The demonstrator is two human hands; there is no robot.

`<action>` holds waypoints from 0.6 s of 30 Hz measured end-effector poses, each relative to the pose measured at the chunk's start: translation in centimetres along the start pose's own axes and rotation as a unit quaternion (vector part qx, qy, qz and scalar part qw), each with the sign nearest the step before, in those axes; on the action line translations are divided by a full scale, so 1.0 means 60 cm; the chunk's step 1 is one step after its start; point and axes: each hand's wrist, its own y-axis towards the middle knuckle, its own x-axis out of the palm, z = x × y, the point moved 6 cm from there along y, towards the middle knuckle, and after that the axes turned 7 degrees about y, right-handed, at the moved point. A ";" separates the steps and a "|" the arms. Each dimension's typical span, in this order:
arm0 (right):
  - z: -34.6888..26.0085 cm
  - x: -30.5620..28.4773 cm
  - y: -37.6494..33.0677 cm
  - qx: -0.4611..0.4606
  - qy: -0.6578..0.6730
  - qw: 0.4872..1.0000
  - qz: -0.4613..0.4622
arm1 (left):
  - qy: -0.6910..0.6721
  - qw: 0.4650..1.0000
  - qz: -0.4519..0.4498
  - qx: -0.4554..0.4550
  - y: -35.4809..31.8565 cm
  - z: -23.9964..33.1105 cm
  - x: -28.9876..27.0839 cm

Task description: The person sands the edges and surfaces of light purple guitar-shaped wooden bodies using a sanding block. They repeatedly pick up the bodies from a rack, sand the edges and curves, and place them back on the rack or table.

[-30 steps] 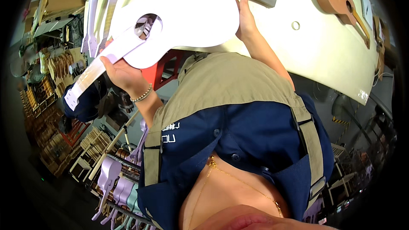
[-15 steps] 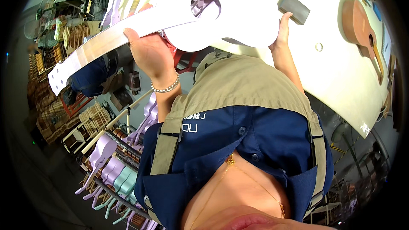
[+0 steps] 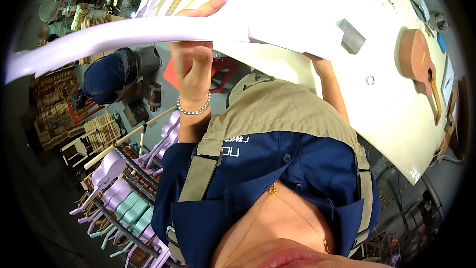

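A pale lavender ukulele (image 3: 124, 33) is held up in front of me. Its neck reaches to the left and its body is washed out by bright light. The side or back of the neck faces me; the soundhole and fretboard are out of sight. My left hand (image 3: 194, 62) supports the neck near the body, thumb on the near side and fingers showing above. At the body's lower right edge is my right hand (image 3: 319, 63), its fingers hidden behind the ukulele. Beyond it, a grey sanding block (image 3: 352, 36) lies on the pale table.
The pale table (image 3: 377, 114) carries a brown ukulele (image 3: 415, 57) and a small ring (image 3: 370, 80) to the right. Lavender necks lie at its far left. A rack of lavender and mint ukuleles (image 3: 131, 203) stands at lower left. Another person (image 3: 106, 77) is bent over beyond it.
The ukulele has been turned over, so its soundhole and fretboard no longer face me. Its neck has swung up nearer level, and my left hand has shifted along it toward the body.
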 end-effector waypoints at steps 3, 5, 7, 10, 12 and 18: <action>0.002 0.013 -0.002 -0.029 -0.052 0.998 -0.008 | -0.029 0.999 0.006 -0.015 -0.002 -0.001 0.009; 0.001 0.015 -0.004 -0.034 -0.059 0.998 0.000 | -0.018 1.000 0.002 -0.018 -0.002 0.006 0.017; -0.004 0.017 -0.006 -0.038 -0.061 0.997 0.011 | -0.005 1.000 -0.006 -0.013 -0.003 0.008 0.019; -0.014 0.020 -0.010 -0.036 -0.059 0.997 0.024 | 0.017 1.000 -0.011 -0.003 -0.006 0.006 0.010; -0.022 0.020 -0.007 -0.033 -0.054 0.997 0.032 | 0.027 1.000 -0.003 -0.010 -0.011 0.000 0.000; -0.070 0.042 -0.008 0.009 -0.109 0.994 -0.007 | -0.045 0.968 0.246 -0.030 -0.040 -0.037 -0.056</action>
